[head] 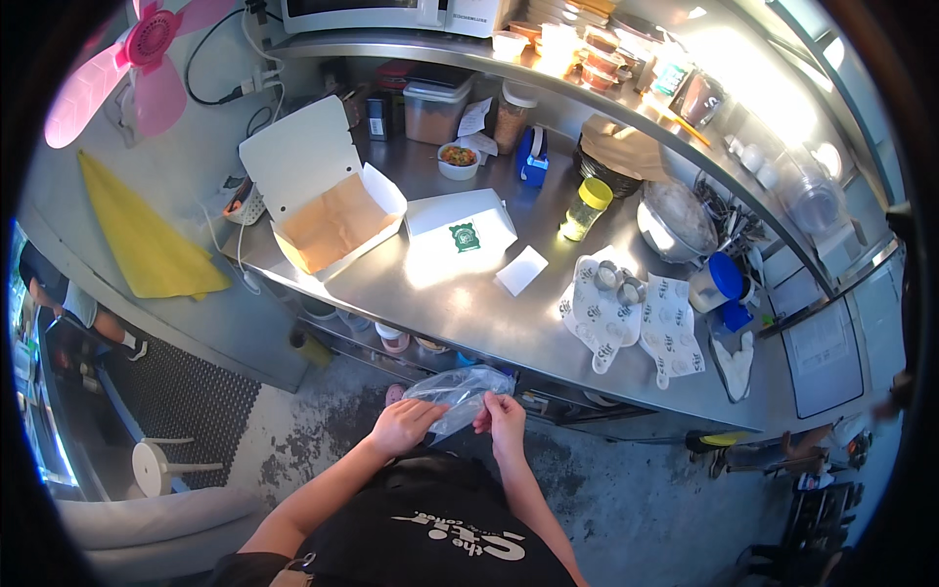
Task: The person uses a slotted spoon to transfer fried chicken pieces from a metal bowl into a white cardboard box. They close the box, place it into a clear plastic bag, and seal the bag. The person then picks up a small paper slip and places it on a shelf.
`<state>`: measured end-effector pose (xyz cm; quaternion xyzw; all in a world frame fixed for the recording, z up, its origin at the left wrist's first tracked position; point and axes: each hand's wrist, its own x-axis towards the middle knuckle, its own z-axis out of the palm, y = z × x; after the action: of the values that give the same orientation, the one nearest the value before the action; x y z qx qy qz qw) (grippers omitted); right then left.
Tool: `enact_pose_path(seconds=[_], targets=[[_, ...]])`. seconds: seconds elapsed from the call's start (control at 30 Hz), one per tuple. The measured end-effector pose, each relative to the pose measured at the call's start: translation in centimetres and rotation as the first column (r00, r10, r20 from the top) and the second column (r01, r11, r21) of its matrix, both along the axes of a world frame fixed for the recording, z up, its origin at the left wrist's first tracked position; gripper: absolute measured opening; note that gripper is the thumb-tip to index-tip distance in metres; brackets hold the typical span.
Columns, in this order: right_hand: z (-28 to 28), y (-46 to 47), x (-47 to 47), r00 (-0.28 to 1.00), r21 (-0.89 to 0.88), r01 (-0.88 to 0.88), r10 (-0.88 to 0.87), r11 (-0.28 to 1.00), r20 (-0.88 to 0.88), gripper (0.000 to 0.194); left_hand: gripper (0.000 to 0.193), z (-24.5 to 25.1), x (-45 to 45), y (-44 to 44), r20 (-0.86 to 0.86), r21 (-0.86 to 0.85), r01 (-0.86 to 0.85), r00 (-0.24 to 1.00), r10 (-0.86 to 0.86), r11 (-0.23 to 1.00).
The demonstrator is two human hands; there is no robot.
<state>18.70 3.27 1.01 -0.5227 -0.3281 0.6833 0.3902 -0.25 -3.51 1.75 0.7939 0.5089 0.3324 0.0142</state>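
Observation:
A clear plastic bag [466, 392] is stretched between my two hands, in front of my body and below the counter's front edge. My left hand [407, 425] grips its left side, fingers closed on the film. On the other side my right hand [502, 418] pinches the bag's edge between thumb and fingers. Beyond them on the steel counter stands an open cardboard takeaway box [334, 220] lined with brown paper. Right of it lies a closed white takeaway box [462, 229] with a green printed mark, and then a small folded white card [521, 271].
The steel counter [455, 315] bears a white cup of chopped food [458, 160], a yellow-lidded shaker [586, 209], printed paper sheets [605, 308] and a metal bowl [675, 220]. A shelf [411, 45] runs above. People are at far left and far right.

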Motion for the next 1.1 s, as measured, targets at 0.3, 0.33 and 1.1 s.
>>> enact_pose_path(seconds=[0.3,0.33,1.1], targets=[[1.2,0.4,0.0,0.945,-0.156,0.088,-0.132,0.984,-0.298,0.019,0.03,0.5,2.5,-0.1,0.138,-0.038,-0.06,0.988,0.064,0.997],[1.4,0.4,-0.1,0.932,-0.207,0.095,-0.16,0.974,-0.325,0.022,0.029,0.5,2.7,0.1,0.115,-0.036,-0.047,0.992,0.051,0.998],[6.7,1.4,2.0,0.781,0.76,-0.582,-0.06,0.289,0.621,0.028,0.023,6.2,-0.7,2.3,0.867,-0.47,0.412,0.049,0.496,0.781]])
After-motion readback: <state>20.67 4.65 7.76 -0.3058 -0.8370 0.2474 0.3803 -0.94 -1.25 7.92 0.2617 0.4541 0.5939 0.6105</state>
